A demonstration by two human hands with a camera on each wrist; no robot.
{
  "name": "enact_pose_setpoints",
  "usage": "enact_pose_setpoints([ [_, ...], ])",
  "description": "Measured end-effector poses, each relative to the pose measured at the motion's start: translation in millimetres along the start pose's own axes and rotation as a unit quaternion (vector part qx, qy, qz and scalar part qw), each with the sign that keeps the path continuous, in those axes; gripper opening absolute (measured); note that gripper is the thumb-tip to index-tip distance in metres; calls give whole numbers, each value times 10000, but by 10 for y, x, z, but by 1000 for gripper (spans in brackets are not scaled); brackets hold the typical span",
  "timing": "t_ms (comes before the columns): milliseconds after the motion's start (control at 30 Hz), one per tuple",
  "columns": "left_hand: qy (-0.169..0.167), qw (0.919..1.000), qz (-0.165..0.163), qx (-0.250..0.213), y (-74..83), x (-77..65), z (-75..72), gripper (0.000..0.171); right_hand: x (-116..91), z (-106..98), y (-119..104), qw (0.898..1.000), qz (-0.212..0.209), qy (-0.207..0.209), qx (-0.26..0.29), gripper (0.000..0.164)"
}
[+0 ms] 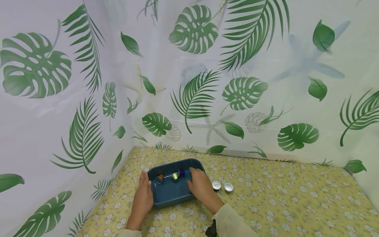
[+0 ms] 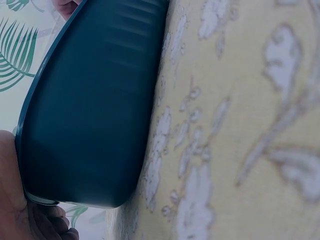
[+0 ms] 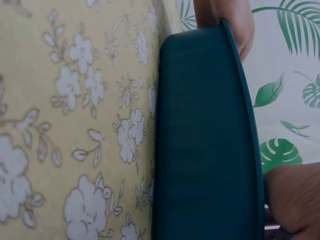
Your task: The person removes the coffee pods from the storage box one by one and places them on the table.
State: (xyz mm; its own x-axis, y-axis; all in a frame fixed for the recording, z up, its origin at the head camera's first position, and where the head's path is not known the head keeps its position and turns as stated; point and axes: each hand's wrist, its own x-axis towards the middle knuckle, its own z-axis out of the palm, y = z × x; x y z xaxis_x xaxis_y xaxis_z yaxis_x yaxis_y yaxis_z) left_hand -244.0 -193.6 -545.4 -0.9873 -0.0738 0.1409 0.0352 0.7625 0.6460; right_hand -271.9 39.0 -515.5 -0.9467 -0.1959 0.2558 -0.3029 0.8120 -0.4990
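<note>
A dark blue rectangular tray [image 1: 170, 200] sits on the flowered tablecloth, and both hands hold it by its ends. My left hand [image 1: 143, 194] grips the left end, fingers along the outside and thumb at the rim. At the other end my right hand [image 1: 202, 186] grips the rim, with thumb and a finger reaching inside. In the tray lie an orange coffee capsule [image 1: 160, 178], a green capsule [image 1: 175, 177] and a purple-blue capsule [image 1: 182, 172]. Both wrist views show the tray's near wall [image 2: 95, 120] close up, resting on or just above the cloth; some fingers are hidden behind it.
Two silver-topped capsules, one nearer [image 1: 216, 186] and one farther right [image 1: 229, 187], sit on the cloth just right of the tray. The yellow flowered tablecloth [image 1: 296, 197] stretches to the right. A white leaf-print curtain [image 1: 260, 131] rises behind and at the left.
</note>
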Motion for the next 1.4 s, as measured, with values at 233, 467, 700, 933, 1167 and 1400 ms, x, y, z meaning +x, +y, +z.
enact_pose_setpoints([
  [233,3,10000,11,66,-23,-3,2,58,46,32,1,9999,6,9,-128,54],
  [467,25,10000,-11,-2,-23,12,11,56,75,40,-14,9995,-15,-15,-315,51],
  [700,12,10000,-11,11,-53,30,17,55,82,76,-15,9981,-97,-6,-604,38],
  [933,-30,10000,-38,-61,-73,38,26,55,113,91,-53,9961,7,-140,-877,34],
  [1167,-38,9999,-77,-79,-62,35,29,55,134,114,-42,9956,24,-271,-893,30],
  [1400,-28,9999,-79,-73,-37,30,12,55,138,132,-31,9952,-54,-273,-940,29],
])
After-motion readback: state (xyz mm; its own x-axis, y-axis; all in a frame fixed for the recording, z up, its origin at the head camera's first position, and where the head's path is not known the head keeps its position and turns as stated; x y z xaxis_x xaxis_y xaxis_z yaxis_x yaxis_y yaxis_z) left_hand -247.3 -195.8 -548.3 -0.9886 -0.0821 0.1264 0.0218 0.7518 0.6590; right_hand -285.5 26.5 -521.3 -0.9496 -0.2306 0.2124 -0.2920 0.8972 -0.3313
